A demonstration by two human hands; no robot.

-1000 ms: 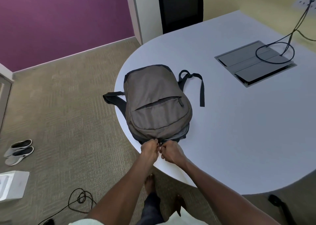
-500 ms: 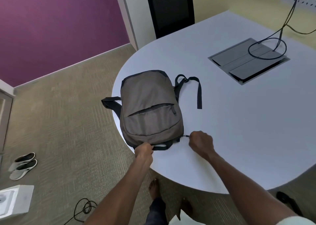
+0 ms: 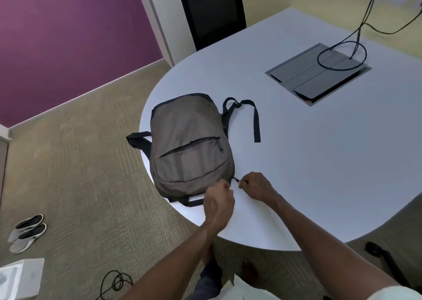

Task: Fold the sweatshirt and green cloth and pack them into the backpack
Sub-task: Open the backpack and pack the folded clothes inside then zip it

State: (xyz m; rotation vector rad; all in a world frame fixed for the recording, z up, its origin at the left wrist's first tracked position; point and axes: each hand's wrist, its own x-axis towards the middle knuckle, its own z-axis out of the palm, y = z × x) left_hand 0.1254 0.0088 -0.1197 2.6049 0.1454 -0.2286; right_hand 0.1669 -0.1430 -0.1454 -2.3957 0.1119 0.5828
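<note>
R hand (image 3: 257, 186) pinching zip pull (image 3: 237, 181), backpack (image 3: 189, 144) corner

Head view — high, looking forward-down; table (image 3: 319, 162) close below

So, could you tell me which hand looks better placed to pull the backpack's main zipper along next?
Right. The right hand already pinches the zipper pull at the backpack corner; the left hand is blurred beside it.
</note>
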